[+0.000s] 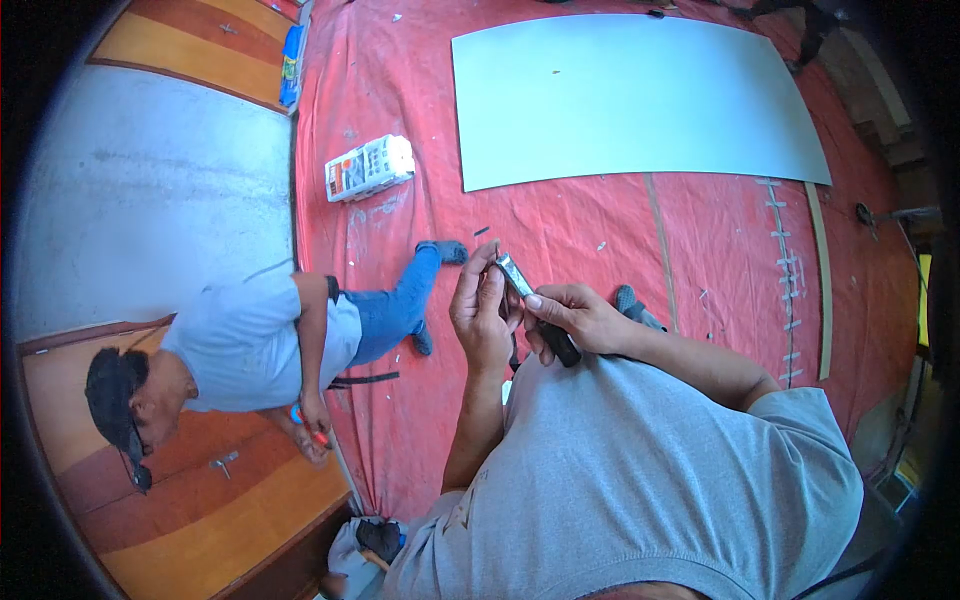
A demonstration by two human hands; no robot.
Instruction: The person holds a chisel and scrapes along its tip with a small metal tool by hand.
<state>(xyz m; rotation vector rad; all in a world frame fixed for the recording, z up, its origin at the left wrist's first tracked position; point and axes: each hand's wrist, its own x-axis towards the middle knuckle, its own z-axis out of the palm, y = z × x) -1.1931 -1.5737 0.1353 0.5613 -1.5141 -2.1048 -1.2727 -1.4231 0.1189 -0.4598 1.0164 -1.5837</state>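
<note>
A hand-length tool with a silver metal front and a black handle, which looks like a utility knife point(514, 275), is held slantwise in front of my chest. My right hand point(578, 315) is closed around its handle, the thumb lying along the top. The fingers of my left hand point(482, 310) are closed at the silver front end, pinching near the tip. Whether a blade sticks out there is too small to make out. The black butt of the handle shows below my right hand.
A large white sheet point(640, 100) lies on the red floor covering point(560, 215). Left of it stands a white printed package point(370, 168). A co-worker point(270, 335) in a black cap, at left, holds a small red object. A long narrow strip point(822, 285) lies at right.
</note>
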